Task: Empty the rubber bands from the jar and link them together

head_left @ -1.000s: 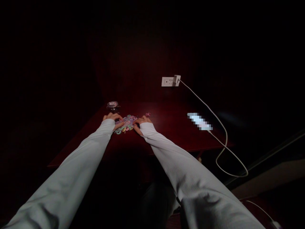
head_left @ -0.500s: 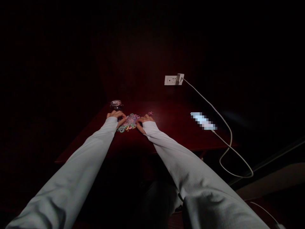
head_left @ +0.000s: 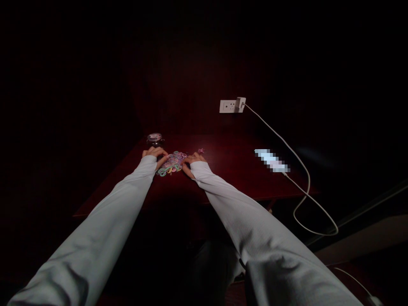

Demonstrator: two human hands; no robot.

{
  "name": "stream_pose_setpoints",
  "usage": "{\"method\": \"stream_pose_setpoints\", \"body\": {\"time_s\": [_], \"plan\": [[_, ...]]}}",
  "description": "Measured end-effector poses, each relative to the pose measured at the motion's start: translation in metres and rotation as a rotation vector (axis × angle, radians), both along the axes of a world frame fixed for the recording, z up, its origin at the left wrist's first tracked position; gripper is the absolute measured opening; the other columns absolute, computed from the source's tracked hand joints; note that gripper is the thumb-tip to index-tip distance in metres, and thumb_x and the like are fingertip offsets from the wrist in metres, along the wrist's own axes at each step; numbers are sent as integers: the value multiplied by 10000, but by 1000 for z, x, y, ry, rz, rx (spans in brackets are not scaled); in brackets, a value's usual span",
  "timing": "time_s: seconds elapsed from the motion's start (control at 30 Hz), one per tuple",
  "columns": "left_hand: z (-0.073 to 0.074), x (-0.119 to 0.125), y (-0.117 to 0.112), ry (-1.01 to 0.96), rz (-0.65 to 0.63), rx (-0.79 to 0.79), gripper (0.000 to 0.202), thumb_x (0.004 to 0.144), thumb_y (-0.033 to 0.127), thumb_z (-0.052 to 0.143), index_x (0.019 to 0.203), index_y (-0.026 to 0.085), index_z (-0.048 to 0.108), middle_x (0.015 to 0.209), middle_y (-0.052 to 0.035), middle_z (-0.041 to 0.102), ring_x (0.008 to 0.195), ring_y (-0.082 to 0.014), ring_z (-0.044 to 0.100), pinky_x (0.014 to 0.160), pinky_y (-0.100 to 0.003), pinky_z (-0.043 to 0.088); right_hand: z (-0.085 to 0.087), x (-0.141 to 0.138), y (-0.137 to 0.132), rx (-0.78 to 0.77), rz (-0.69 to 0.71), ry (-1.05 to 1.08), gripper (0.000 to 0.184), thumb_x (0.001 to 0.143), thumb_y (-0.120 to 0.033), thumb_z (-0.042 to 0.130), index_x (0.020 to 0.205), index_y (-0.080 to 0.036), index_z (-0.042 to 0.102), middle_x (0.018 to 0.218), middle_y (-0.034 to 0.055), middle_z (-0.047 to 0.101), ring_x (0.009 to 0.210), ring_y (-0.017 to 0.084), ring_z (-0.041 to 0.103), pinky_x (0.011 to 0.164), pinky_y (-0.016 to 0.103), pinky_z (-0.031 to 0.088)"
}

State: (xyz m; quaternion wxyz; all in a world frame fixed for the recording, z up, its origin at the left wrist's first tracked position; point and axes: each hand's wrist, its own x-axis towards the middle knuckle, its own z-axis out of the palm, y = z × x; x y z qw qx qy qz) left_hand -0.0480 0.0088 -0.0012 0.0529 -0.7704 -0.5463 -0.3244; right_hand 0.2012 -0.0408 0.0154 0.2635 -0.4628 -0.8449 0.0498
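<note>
A loose pile of small pastel elastic hair ties point(head_left: 174, 162) lies on the dark red table, in pink, purple, green and yellow. At its left edge is my left hand point(head_left: 154, 154), fingers curled and thumb and index finger pinched together against the pile. My right hand point(head_left: 193, 160) rests at the right edge, also curled, with its fingertips drawn together among the ties. Whatever is between the fingers of either hand is too small to make out. Just behind my left hand stands a clear round jar point(head_left: 155, 139) with a patterned lid.
A small pink star-shaped piece point(head_left: 201, 151) lies beyond my right hand. On the table's right side a blurred-out lit phone point(head_left: 272, 160) is joined to a white cable point(head_left: 298, 163), which loops past the table edge from a wall socket point(head_left: 228, 106).
Both hands stay at the pile, with only slight finger movement. The whole view has shifted up a little.
</note>
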Motion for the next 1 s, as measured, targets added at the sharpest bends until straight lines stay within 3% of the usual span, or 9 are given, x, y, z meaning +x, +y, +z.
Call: {"method": "stream_pose_setpoints", "body": {"time_s": [0.53, 0.73, 1.0], "plan": [[-2, -5, 10, -54, 8, 41, 269, 961, 509, 646, 874, 271, 737, 995, -30, 756, 979, -271, 610, 895, -407, 383, -4, -1, 3, 27, 4, -2, 234, 1008, -263, 597, 1104, -215, 806, 1192, 78, 793, 1202, 261, 582, 1042, 394, 445], [3, 2, 0, -68, -14, 72, 258, 978, 464, 621, 873, 258, 733, 973, -33, 753, 956, -264, 624, 904, -411, 389, -1, -1, 0, 85, -31, 20, 238, 1009, -229, 583, 1153, -200, 770, 1166, 89, 780, 1191, 274, 587, 1028, 398, 447], [5, 2, 2, -82, -26, 72, 266, 944, 467, 639, 814, 247, 712, 913, -29, 753, 933, -257, 648, 894, -410, 400, -6, -3, 4, 119, 233, 24, 433, 971, -267, 671, 1404, -242, 674, 1419, 78, 691, 1286, 274, 545, 1095, 412, 452]]}}
